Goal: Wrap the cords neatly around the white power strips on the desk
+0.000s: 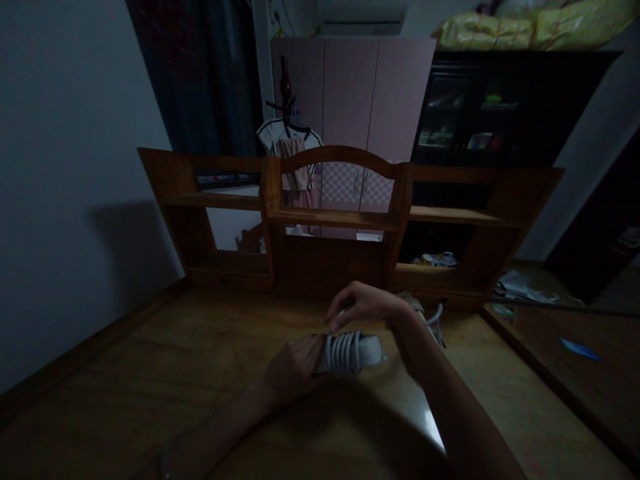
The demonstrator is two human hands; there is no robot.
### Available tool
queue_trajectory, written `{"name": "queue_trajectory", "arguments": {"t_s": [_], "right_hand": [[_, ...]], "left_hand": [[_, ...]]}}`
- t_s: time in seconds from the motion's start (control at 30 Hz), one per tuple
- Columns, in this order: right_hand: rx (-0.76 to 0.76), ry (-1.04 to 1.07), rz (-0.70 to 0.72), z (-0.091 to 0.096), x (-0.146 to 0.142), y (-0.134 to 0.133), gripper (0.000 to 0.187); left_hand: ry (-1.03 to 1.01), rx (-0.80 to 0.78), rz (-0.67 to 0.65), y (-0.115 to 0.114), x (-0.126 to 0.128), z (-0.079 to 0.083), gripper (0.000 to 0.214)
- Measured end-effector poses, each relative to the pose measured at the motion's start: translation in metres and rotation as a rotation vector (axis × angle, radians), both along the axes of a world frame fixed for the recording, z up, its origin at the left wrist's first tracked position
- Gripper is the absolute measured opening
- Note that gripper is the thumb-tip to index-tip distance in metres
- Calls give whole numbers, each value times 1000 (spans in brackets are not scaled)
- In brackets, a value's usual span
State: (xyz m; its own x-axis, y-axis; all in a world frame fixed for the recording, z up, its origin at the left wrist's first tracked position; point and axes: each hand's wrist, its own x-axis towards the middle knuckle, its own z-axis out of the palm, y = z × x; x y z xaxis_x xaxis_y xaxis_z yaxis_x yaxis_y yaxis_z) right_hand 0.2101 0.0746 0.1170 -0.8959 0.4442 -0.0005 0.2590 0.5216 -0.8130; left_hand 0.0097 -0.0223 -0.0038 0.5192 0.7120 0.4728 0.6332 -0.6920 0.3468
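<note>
My left hand (299,363) is closed around the left end of a small whitish block with pale cord (345,353) wound round it in several turns. Above that same end, my right hand (361,307) arches over with its fingertips pinched on the cord. The block's right end sticks out past the coils. Poor light hides what kind of device the block is. Behind my right wrist lies another pale coiled cord (434,323), partly covered by the arm.
A wooden shelf unit (340,217) spans the far side of the wooden surface (200,360). A white wall (75,200) stands at left. Beyond the raised edge at right lies a blue packet (579,349). Plastic bags (525,287) lie behind it.
</note>
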Motion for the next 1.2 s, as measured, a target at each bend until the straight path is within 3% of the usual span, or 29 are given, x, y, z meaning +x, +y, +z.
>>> {"name": "queue_trajectory", "arguments": {"t_s": [0.1, 0.33, 0.47, 0.57, 0.63, 0.8, 1.0, 1.2], "right_hand": [[-29, -69, -61, -17, 4, 16, 38], [-144, 3, -80, -41, 8, 40, 36], [-104, -6, -140, -54, 1, 45, 27], [-69, -28, -166, -60, -7, 43, 36], [35, -70, -191, -61, -12, 39, 42], [396, -212, -232, -52, -17, 31, 30], [522, -300, -367, -32, -5, 21, 23], [671, -383, -474, 9, -2, -12, 18]], "left_hand": [[-44, 4, -12, -3, -1, 0, 34], [-462, -136, 240, -4, 2, 6, 62], [-559, -171, 342, -1, 6, 12, 64], [-722, -187, 483, 6, 10, 16, 66], [-864, -238, 540, 13, 9, 17, 69], [-1037, -375, 475, 29, -4, 10, 68], [-1158, -507, 422, 35, -12, 4, 57], [-1113, -523, 443, 34, -15, 5, 56]]}}
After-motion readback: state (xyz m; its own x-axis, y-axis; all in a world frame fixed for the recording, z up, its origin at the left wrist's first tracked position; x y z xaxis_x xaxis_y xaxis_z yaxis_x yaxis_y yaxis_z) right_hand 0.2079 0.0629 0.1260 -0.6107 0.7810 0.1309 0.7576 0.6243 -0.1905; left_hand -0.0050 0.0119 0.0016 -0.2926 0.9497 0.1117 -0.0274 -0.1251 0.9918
